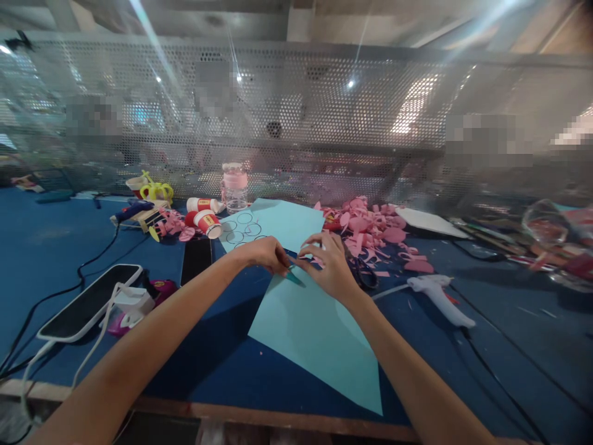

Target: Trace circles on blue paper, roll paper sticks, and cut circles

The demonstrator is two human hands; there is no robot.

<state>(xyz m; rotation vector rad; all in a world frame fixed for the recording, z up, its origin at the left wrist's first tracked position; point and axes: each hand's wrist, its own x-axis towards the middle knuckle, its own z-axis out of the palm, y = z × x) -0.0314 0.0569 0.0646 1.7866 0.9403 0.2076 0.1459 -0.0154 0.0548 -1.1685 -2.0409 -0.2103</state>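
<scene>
A light blue sheet of paper (315,334) lies on the blue tabletop (55,247) in front of me. My left hand (266,253) is closed in a pinch on the sheet's far corner. My right hand (328,266) rests on the same corner with curled fingers, fingertips meeting the left hand's. Black scissors (364,272) lie just right of my right hand. A second light blue sheet (273,225) with drawn circles lies behind the hands.
Pink paper cutouts (375,232) are heaped at the back right. A white glue gun (438,296) lies to the right with its cord. A phone (88,303), charger and cables sit left. Red-and-white cups (206,222), a pink-lidded jar (235,185) and a mesh wall stand behind.
</scene>
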